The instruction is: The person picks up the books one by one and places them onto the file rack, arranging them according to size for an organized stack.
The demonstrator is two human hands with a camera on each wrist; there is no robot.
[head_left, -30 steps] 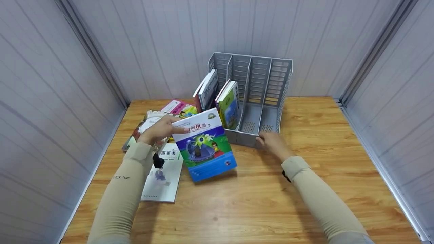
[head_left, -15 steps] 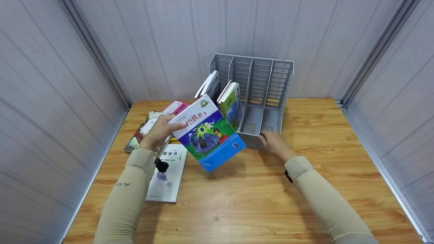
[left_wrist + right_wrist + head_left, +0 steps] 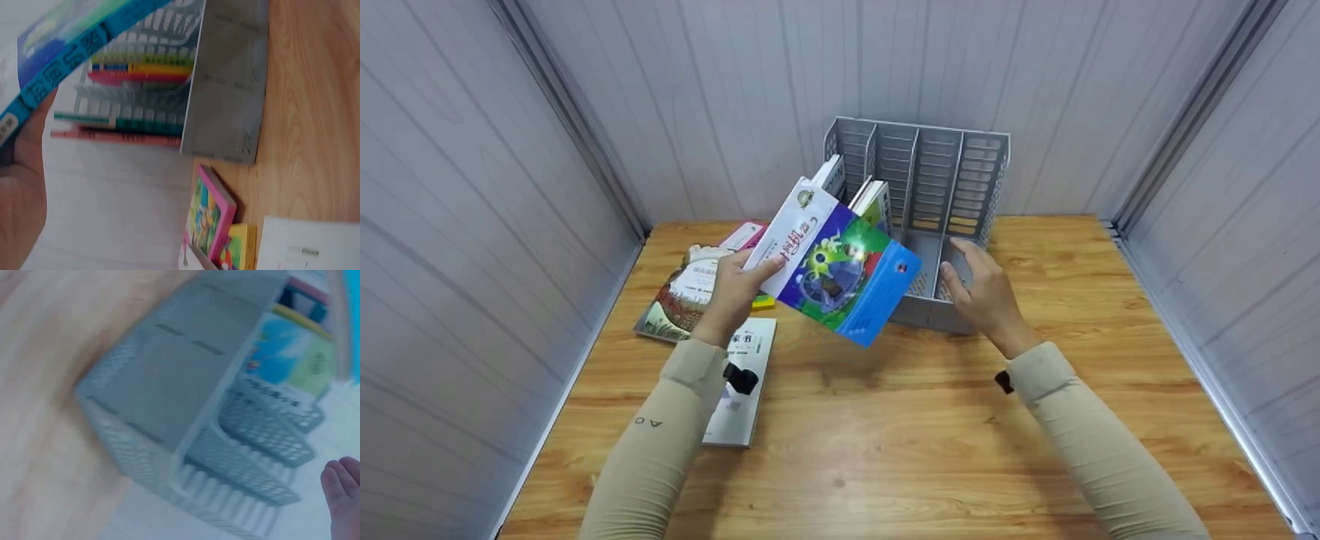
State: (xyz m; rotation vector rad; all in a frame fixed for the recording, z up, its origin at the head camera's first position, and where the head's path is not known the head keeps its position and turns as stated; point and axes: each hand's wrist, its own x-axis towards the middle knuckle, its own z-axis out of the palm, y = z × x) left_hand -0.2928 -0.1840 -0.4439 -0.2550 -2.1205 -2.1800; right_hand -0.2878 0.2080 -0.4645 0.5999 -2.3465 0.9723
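My left hand (image 3: 739,289) grips a blue-and-green picture book (image 3: 847,274) by its white title end, thumb on the cover. The book is tilted, overlapping the left front of a grey divided file rack (image 3: 930,311) in the head view. In the left wrist view its blue spine (image 3: 67,62) faces the camera. Over the rack's right front corner is my right hand (image 3: 990,296), thumb and fingers apart, holding nothing. Upright in the rack's two left compartments stand a white book (image 3: 831,176) and a green-covered book (image 3: 875,202), among others.
Left of the rack lie a book with a brown-and-white cover (image 3: 679,300), a pink book (image 3: 745,235) and a yellow book (image 3: 763,302). A white book (image 3: 739,424) lies nearer, partly under the left forearm. Panel walls (image 3: 735,112) enclose the wooden table (image 3: 885,450).
The picture book has turned counterclockwise and risen toward the rack in my left hand. My right hand has let go of the rack's front edge and spread its fingers.
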